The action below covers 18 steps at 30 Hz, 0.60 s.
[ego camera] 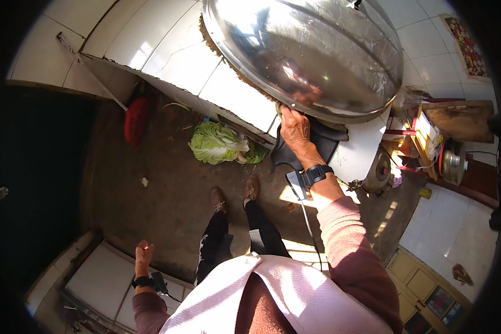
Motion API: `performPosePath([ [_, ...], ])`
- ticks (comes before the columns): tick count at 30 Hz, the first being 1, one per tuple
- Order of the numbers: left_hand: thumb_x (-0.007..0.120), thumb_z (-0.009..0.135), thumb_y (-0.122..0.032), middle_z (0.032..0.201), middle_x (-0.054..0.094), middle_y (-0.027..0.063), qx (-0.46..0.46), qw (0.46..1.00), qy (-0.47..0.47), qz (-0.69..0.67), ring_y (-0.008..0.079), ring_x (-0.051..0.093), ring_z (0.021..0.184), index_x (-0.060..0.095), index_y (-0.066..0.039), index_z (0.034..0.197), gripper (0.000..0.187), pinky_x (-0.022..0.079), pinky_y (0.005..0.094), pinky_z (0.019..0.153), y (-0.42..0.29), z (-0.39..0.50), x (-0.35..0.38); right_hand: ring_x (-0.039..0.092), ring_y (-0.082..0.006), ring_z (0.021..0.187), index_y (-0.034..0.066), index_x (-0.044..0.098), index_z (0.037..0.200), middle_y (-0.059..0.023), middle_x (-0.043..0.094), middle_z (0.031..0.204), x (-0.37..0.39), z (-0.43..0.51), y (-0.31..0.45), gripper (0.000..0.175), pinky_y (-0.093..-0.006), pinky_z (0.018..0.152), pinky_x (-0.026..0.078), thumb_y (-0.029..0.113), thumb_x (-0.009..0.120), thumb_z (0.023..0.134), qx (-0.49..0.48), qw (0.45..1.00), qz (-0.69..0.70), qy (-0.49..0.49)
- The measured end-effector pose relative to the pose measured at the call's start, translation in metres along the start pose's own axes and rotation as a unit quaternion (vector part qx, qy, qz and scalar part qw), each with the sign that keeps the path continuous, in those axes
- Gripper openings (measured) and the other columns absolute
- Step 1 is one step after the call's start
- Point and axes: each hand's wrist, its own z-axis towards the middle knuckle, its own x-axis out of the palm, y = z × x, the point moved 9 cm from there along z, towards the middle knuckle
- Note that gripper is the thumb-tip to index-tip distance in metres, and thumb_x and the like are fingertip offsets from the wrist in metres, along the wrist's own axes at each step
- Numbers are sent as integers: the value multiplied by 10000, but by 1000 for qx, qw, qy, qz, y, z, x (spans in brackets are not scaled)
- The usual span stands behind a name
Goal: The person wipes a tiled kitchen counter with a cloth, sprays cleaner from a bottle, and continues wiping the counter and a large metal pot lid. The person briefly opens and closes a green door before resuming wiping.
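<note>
My right hand (295,127) is at the near lower rim of a large domed metal lid (317,62), its fingers curled over a small greenish-yellow cloth (279,109) that is mostly hidden. A dark cloth (330,140) hangs over the edge of the tiled stove counter (234,85), under and beside this hand. My left hand (144,252) hangs low at my side, away from the counter. Its fingers look loosely curled, and nothing is visible in them.
A cabbage (217,144) lies on the floor against the counter's base. Farther left is a red bag-like thing (138,121) by a thin pole (92,71). An electric cooker (378,171) and a crowded red-framed shelf (417,133) stand to the right. A white-topped cabinet (102,279) is behind my left hand.
</note>
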Motion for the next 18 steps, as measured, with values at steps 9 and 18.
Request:
performPosePath([
  [9, 664, 790, -199, 1253, 520, 148, 47, 961, 2, -273, 236, 490, 1167, 453, 50, 1253, 566, 381, 340, 980, -4, -17, 16, 598, -374, 737, -17, 608, 790, -203, 589, 834, -84, -81, -151, 120, -439, 628, 492, 2, 505, 731, 215, 974, -37, -55],
  [18, 630, 820, -78, 1291, 478, 135, 124, 928, 87, -341, 215, 456, 1193, 454, 51, 1215, 452, 372, 343, 996, -79, 1, 36, 593, -357, 745, 37, 589, 884, -136, 572, 844, -30, -37, -14, 140, -427, 671, 503, 26, 582, 744, -41, 998, 41, -33],
])
